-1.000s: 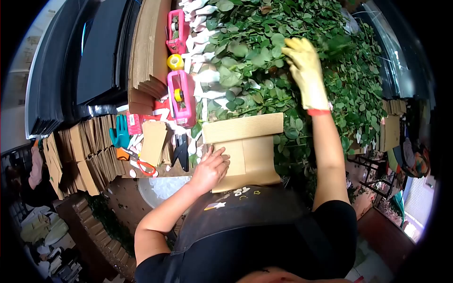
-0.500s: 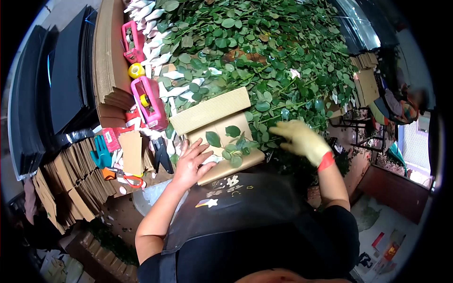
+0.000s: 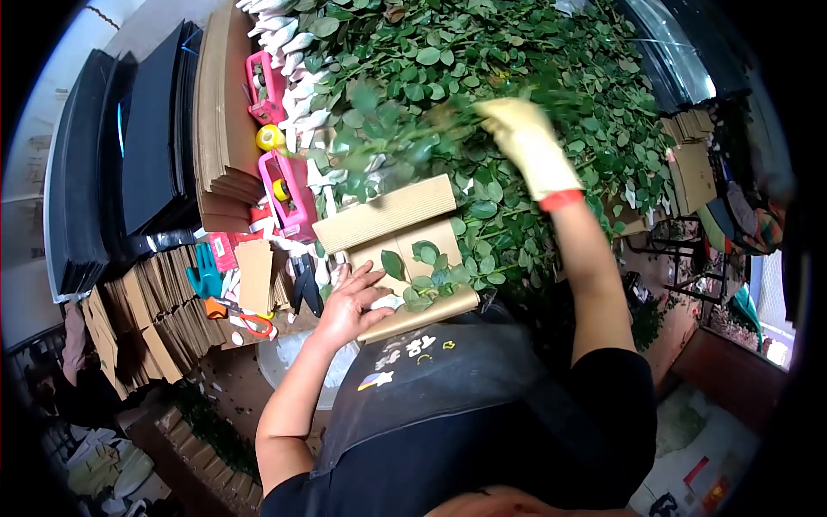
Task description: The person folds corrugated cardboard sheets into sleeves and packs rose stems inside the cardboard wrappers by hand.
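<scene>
My left hand (image 3: 346, 308), bare, lies with fingers apart on the left edge of a brown cardboard wrap (image 3: 388, 215) with a corrugated flap. Beside its fingertips, a leafy stem (image 3: 435, 277) rests on the wrap, with a white-sleeved bud (image 3: 388, 302) partly under the hand. My right hand (image 3: 524, 142), in a pale yellow glove with a red band at the wrist, is above the leafy heap (image 3: 560, 86). Its fingers are closed round a leafy stem (image 3: 413, 129), which stretches left and is blurred by motion.
Pink tape dispensers (image 3: 297, 196), a yellow tape roll (image 3: 270, 137) and white-sleeved buds (image 3: 280, 36) line the heap's left side. Scissors (image 3: 250, 319), black shears (image 3: 306, 284), a teal glove (image 3: 205, 271) and cardboard stacks (image 3: 159, 306) are at the left.
A leafy stem came to lie on the wrap, which was bare at first. My right hand, open near the wrap half a second ago, has moved up over the heap and closed on another stem.
</scene>
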`<state>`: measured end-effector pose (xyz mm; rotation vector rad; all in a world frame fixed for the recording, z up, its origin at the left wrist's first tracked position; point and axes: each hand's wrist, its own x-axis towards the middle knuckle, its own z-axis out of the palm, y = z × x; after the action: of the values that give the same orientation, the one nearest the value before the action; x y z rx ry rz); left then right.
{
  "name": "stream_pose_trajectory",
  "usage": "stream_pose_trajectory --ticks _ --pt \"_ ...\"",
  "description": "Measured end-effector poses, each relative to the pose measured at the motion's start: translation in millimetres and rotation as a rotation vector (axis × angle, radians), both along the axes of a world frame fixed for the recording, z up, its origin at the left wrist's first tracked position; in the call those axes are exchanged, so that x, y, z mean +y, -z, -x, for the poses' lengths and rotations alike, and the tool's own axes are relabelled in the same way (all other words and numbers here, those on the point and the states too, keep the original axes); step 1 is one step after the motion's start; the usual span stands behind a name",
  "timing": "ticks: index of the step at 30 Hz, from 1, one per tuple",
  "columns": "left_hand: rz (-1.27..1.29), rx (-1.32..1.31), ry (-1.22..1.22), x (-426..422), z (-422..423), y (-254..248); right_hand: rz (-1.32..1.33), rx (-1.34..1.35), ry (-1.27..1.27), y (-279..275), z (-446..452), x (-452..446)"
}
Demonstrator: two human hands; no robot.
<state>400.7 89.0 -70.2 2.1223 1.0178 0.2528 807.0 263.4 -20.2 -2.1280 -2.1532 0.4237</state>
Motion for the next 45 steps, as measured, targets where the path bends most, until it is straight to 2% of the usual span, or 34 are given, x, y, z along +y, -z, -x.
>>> stream_pose_trajectory --ticks 1,2,3,4,6,8,9,11,12,13,14,16,17,19,21,23,24,25,27,29,30,31,32,33,34,35,36,37,39,41,42,45 --pt "-0.008 0.003 0.004 1.1 -1.2 -2.2 -0.301 0.122 -0.015 -12.1 -29.1 -21.0" --pt "-0.005 0.002 0.004 1.7 -2.1 -5.6 -0.511 0.12 -0.027 -32.8 -51.6 -45.8" --pt "-0.018 -0.005 0.014 2.1 -0.6 -3.7 -0.414 0.197 0.167 -65.0 -66.9 -72.0" --pt "-0.032 -0.015 0.022 1.7 0.7 -1.1 -0.364 0.064 0.35 -94.8 -77.4 -100.0" --pt "-0.03 -0.041 0.015 0.0 1.3 3.1 -0.304 -0.207 0.408 -113.9 -138.0 -159.3" --pt "-0.012 -0.048 0.007 -0.1 1.7 3.9 0.17 -0.439 0.648 -117.8 -211.0 -220.2" --pt "-0.006 -0.049 0.002 0.5 1.9 3.4 0.296 -0.568 0.801 -120.5 -221.8 -240.2" --pt "0.003 -0.056 -0.011 -0.1 0.5 3.2 0.232 -0.715 0.765 -131.8 -177.2 -231.5" --pt "0.003 -0.055 -0.012 0.3 0.5 3.2 -0.053 -0.528 0.655 -120.2 -155.9 -220.1" --pt "0.004 -0.049 -0.01 -0.1 2.5 2.1 -0.197 -0.335 0.543 -109.0 -127.3 -195.4" --pt "-0.023 -0.043 0.002 -0.6 4.5 7.0 -0.178 0.004 0.52 -106.7 -77.1 -163.7" --pt "-0.026 -0.06 0.002 -0.3 4.2 9.3 -0.038 0.294 0.325 -54.4 -30.8 -109.9" --pt "-0.031 -0.054 0.006 -0.7 4.1 8.7 -0.083 0.306 0.108 -24.4 -8.9 -83.3" --pt "0.0 -0.062 -0.02 -0.6 3.6 5.8 -0.194 0.123 -0.186 51.4 24.3 -37.4" --pt "-0.002 -0.063 -0.033 -2.1 4.3 7.7 -0.007 -0.272 -0.355 102.0 44.1 -9.4" --pt "-0.014 -0.071 -0.033 -2.0 4.7 9.9 0.087 -0.261 -0.229 102.4 54.6 22.6" --pt "-0.021 -0.072 -0.035 -3.1 4.9 12.2 -0.085 0.004 -0.163 92.6 55.2 26.9" --pt "-0.017 -0.079 -0.048 -3.8 6.1 13.0 -0.22 0.439 0.054 72.8 65.0 23.4" --pt "-0.005 -0.103 -0.065 -5.1 5.3 15.7 -0.581 0.308 -0.202 24.1 62.2 26.5" --pt "-0.014 -0.114 -0.052 -4.9 7.7 20.3 -0.417 0.46 -0.233 -38.6 63.5 1.8" --pt "-0.015 -0.115 -0.057 -4.1 8.0 21.7 -0.273 0.547 -0.154 -74.6 66.1 -20.7" --pt "-0.014 -0.117 -0.071 -4.1 6.2 23.2 -0.226 0.534 -0.228 -63.9 37.0 -24.0" --pt "0.041 -0.14 -0.132 -3.2 4.3 20.6 -0.079 0.656 -0.254 -69.9 20.6 -39.6" --pt "0.159 -0.177 -0.207 -5.3 4.7 26.0 0.03 0.607 -0.288 -81.0 10.4 -58.6" --pt "0.12 -0.196 -0.223 -5.3 4.8 23.3 0.059 0.443 -0.349 -85.6 5.4 -79.6" --pt "0.082 -0.218 -0.231 -5.0 3.7 19.5 0.158 0.551 -0.316 -75.5 -0.9 -101.8" --pt "0.077 -0.267 -0.245 -4.6 2.4 19.1 0.257 0.502 -0.221 -77.8 8.6 -120.3" --pt "0.087 -0.309 -0.277 -7.3 2.4 26.6 -0.003 0.351 -0.439 -42.5 -5.0 -139.8" --pt "0.035 -0.25 -0.213 -6.1 4.3 27.4 0.021 0.178 -0.43 -19.3 -5.1 -171.2" --pt "0.036 -0.207 -0.185 -6.3 3.4 28.5 0.157 0.132 -0.418 -10.3 -4.2 -179.1" --pt "0.037 -0.202 -0.183 -6.0 1.6 27.8 0.097 0.159 -0.419 -17.6 -4.9 -177.7" --pt "0.047 -0.175 -0.166 -5.1 4.7 24.0 0.142 0.227 -0.122 -18.3 -12.1 -142.8"
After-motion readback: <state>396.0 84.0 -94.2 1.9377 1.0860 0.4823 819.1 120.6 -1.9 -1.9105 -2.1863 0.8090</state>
